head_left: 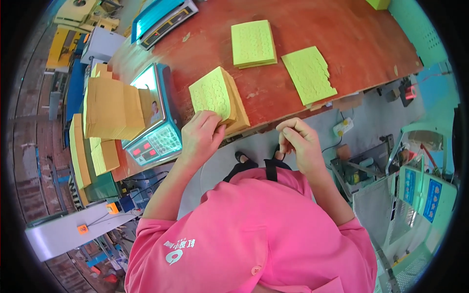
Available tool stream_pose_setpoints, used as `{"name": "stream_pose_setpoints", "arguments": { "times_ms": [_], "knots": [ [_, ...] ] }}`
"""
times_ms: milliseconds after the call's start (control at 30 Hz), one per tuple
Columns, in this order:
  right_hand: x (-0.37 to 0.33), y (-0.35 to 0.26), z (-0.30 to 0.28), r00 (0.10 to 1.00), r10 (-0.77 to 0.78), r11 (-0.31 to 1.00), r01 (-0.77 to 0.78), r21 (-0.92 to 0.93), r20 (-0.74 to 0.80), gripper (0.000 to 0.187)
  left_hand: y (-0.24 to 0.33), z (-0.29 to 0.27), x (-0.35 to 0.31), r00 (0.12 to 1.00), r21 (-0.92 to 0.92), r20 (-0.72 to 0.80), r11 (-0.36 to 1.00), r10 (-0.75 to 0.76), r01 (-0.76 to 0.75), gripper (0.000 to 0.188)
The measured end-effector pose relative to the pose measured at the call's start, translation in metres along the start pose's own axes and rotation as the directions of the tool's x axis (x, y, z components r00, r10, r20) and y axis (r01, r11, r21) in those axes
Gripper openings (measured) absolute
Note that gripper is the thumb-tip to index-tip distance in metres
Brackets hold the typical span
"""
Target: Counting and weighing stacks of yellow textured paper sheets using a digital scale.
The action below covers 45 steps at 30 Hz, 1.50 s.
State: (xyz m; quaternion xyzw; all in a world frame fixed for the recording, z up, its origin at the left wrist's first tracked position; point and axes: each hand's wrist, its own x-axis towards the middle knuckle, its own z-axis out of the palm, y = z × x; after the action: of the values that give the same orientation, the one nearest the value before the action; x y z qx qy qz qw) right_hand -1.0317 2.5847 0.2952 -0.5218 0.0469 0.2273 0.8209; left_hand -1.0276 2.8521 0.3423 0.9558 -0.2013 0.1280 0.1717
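Observation:
My left hand is closed at the near corner of a stack of yellow paper sheets stamped with rows of round cut shapes. Its fingers and thumb pinch the top sheet's corner, which bends up slightly. Brown paper edges show beneath this stack. My right hand hovers just off the table's near edge, fingers curled in toward the thumb, with nothing visible in them. A single yellow sheet with a ragged right edge lies beyond it. Farther back sits another neat stack of yellow sheets.
The red table carries a digital scale on the left, with a tall stack of brown paper at its pan. A second scale stands at the back left. A green chair is at the right.

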Motion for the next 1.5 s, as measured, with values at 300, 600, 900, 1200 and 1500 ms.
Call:
{"name": "stream_pose_setpoints", "arguments": {
  "times_ms": [300,600,900,1200,1500],
  "knots": [
    [0.074,0.011,0.076,0.956,-0.019,0.979,0.076,-0.187,0.292,0.046,0.002,0.005,-0.007,0.991,-0.012,-0.104,0.996,-0.086,0.085,0.02],
    [0.036,-0.067,0.104,0.798,-0.16,0.292,0.6,-0.744,0.581,0.036,0.01,-0.104,0.008,0.908,0.28,-0.312,0.94,0.28,-0.194,0.029],
    [0.012,-0.089,0.21,0.63,-0.285,0.199,0.776,-0.598,0.723,0.039,-0.042,-0.181,-0.07,0.969,-0.158,0.237,0.98,-0.078,0.117,0.029],
    [0.025,-0.014,0.361,0.786,-0.428,0.743,0.587,-0.321,0.446,0.063,-0.133,-0.251,-0.171,0.804,-0.808,-0.109,0.524,-0.584,0.271,0.03],
    [0.156,-0.07,0.496,0.748,-0.366,0.786,0.567,-0.247,0.554,0.039,-0.27,-0.334,-0.119,0.826,-0.979,-0.049,0.19,-0.562,0.071,0.034]
  ]
}}
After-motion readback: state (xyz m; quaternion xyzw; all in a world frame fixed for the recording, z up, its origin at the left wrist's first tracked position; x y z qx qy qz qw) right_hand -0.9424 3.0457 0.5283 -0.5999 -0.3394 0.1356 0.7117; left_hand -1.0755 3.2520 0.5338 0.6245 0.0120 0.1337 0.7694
